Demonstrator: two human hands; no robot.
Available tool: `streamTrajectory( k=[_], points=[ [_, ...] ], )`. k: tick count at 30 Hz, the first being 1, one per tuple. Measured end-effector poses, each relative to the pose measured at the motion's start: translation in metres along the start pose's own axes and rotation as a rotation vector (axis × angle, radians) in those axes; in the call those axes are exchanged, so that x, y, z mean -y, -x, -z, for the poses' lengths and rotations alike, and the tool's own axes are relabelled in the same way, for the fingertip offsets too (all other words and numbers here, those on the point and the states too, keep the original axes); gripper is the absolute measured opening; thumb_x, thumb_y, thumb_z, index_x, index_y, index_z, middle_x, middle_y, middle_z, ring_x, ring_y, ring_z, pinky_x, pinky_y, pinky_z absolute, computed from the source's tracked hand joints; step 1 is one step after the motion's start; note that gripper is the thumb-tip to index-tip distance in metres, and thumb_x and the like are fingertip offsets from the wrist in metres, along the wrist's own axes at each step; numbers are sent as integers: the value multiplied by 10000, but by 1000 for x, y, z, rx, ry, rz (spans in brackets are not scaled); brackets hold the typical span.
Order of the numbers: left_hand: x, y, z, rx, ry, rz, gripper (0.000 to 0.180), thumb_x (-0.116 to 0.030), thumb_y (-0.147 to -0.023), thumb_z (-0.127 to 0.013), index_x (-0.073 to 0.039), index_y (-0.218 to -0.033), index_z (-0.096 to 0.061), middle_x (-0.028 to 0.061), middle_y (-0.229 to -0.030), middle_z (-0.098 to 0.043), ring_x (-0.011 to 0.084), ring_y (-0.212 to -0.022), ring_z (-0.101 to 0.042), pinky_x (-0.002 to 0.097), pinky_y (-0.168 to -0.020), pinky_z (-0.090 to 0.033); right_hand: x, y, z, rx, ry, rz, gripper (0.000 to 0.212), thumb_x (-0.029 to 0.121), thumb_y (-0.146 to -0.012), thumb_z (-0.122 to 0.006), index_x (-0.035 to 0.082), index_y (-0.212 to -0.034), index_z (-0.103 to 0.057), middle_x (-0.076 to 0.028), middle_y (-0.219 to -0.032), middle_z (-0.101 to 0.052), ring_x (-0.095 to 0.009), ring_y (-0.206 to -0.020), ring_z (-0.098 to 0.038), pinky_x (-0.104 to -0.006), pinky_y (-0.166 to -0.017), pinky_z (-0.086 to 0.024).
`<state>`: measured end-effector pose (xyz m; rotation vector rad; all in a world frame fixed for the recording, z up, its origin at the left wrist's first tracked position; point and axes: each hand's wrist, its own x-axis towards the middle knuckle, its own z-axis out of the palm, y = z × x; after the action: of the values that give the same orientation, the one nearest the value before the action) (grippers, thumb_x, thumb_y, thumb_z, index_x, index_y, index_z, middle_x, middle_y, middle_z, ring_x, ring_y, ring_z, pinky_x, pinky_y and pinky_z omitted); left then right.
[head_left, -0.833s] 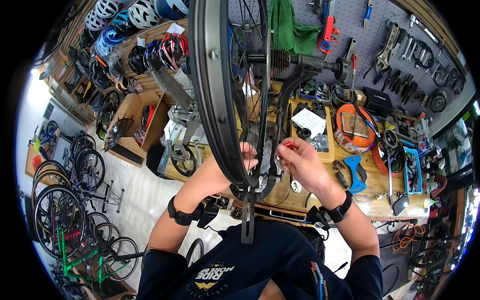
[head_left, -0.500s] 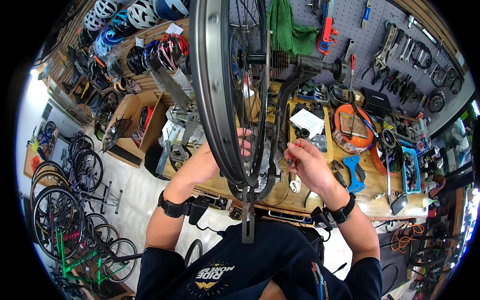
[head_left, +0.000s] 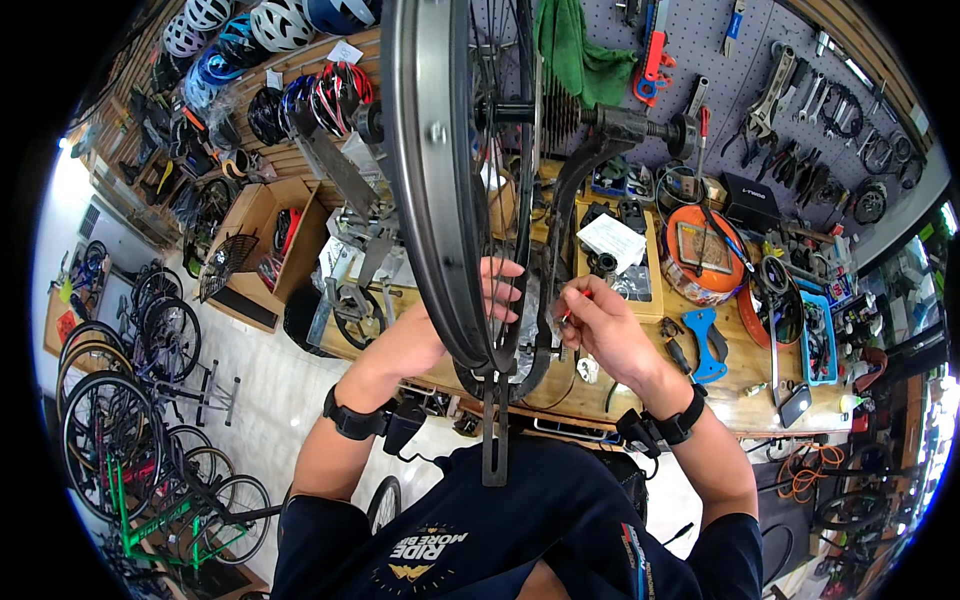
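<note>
Upright in front of me, a bicycle wheel (head_left: 418, 180) with a bare dark rim is clamped in a black truing stand (head_left: 570, 190). Its cassette (head_left: 560, 115) is on the right side of the hub. My left hand (head_left: 418, 338) reaches behind the rim from the left, and its spread fingers show among the spokes. The rim hides part of that hand. To the right of the stand's arm, my right hand (head_left: 602, 325) pinches a small red tool (head_left: 571, 318), mostly covered by the fingers, so its exact kind is unclear.
On the wooden bench (head_left: 640, 390) lie a blue tool (head_left: 708, 345), an orange round tub (head_left: 700, 250) and a blue parts basket (head_left: 820, 340). Tools and a green cloth (head_left: 580, 60) hang on the pegboard. A cardboard box (head_left: 265, 250) and parked bicycles (head_left: 150, 400) are at left.
My right hand has shifted slightly left, closer to the stand's arm, still pinching the red tool. The fingers of my left hand have spread and straightened behind the rim.
</note>
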<state>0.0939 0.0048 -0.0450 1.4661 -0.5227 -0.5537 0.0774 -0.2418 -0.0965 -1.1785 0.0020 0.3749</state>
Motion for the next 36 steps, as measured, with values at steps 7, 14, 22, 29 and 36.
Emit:
streamTrajectory(
  k=[7, 14, 22, 29, 36],
  points=[
    [-27, 7, -8, -74, -128, -135, 631, -510, -967, -535, 26, -1301, -532, 104, -1202, -625, 178, -1138, -577, 299, -944, -405, 4, 1, 3, -17, 31, 7, 148, 218, -1026, -519, 80, -1080, -508, -26, -908, -519, -102, -720, -460, -242, -645, -403],
    [-28, 9, -7, -57, -71, -189, 543, -432, -950, -598, 38, -1220, -578, 110, -1147, -652, 177, -1092, -600, 294, -905, -411, 1, -1, -4, 15, 46, 41, 196, 218, -1025, -512, 66, -1148, -525, -35, -902, -529, -88, -726, -464, -229, -655, -392],
    [-35, 8, -11, -71, 54, -324, 627, -455, -924, -607, 23, -1318, -517, 148, -1170, -648, 226, -1124, -591, 335, -944, -385, 8, 4, -4, 25, -129, -65, 223, 245, -1030, -480, 54, -1140, -511, -52, -899, -565, -129, -671, -499, -240, -598, -387],
    [-45, 10, -9, -62, 172, -289, 607, -456, -943, -570, 28, -1308, -545, 174, -1244, -629, 260, -1151, -587, 354, -973, -396, 9, 7, -7, 5, -77, -34, 188, 218, -1026, -488, 56, -1121, -496, -45, -890, -547, -147, -662, -530, -252, -579, -399],
    [-8, 13, -3, -111, -135, -163, 530, -416, -1024, -468, 56, -1204, -629, 164, -1185, -660, 240, -1109, -623, 351, -973, -443, 14, 7, -7, 75, 60, 37, 189, 150, -1025, -491, 53, -1187, -494, -46, -909, -560, -130, -761, -555, -244, -636, -425]
  ],
)
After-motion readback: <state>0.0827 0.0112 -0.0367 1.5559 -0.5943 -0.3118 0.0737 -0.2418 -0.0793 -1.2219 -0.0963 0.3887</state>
